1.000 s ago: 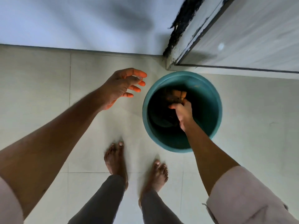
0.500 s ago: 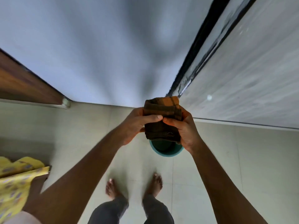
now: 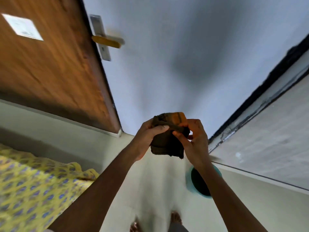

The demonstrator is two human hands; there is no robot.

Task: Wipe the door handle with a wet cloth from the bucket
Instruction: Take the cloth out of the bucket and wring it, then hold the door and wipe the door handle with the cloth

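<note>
Both my hands hold a dark brown and orange cloth (image 3: 167, 144) at chest height in the middle of the view. My left hand (image 3: 147, 138) grips its left side, my right hand (image 3: 195, 141) pinches its right side. The teal bucket (image 3: 194, 181) stands on the floor below, partly hidden by my right forearm. The door handle (image 3: 107, 41), a yellowish lever on a silver plate, sits on the edge of the brown wooden door (image 3: 50, 64) at the upper left, well away from the cloth.
A pale wall (image 3: 167, 64) fills the centre. A grey door or panel (image 3: 267, 139) with a dark frame runs along the right. Yellow patterned fabric (image 3: 33, 190) lies at the lower left. My bare feet (image 3: 175, 218) stand on the light tiled floor.
The cloth came out of the bucket in my right hand and my left hand joined it. The view has tilted up, so the wooden door and its handle now show at the upper left.
</note>
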